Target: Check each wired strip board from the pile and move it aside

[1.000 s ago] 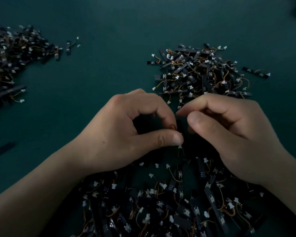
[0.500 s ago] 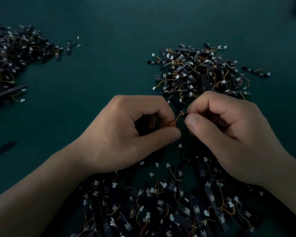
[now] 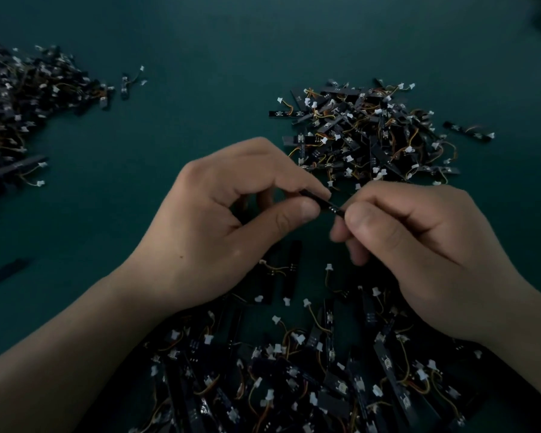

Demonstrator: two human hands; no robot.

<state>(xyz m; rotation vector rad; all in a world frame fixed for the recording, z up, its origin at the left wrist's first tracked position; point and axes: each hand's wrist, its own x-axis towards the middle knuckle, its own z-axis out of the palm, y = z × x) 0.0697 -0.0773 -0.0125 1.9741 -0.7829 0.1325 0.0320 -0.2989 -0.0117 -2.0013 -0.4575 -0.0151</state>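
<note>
- Strip board [image 3: 333, 208] held up off the bench [image 3: 200, 57], spanning the gap between the two hands, above the far edge of the near pile [image 3: 294, 370].
- Left hand [image 3: 231, 220]: thumb and forefinger clamped on the board's left end, other fingers curled underneath.
- Right hand [image 3: 419, 242]: thumb and forefinger nipping the right end, remaining fingers curled and slightly blurred.
- Long axis roughly side to side, with the left end a little farther from the body and the right end nearer.
- Board seen almost edge-on (a few small pads just visible beside the right thumb).
- This board's wire and connector not visible, probably hidden behind the fingers.
- Judged step: inspection in progress, board not yet set aside.
- Far pile [image 3: 372, 132] just beyond the fingertips and slightly right. Left pile [image 3: 19, 114] well apart at the bench's left edge.
- Cannot tell from this which of the two takes checked boards.
- If the far pile: right hand nearer, so a short forward carry once the left pinch lets go.
- If the left pile: left hand nearer, with a long reach across bare bench.
- Likely snag risk: a trailing wire catching connectors in the near pile on the way out.
</note>
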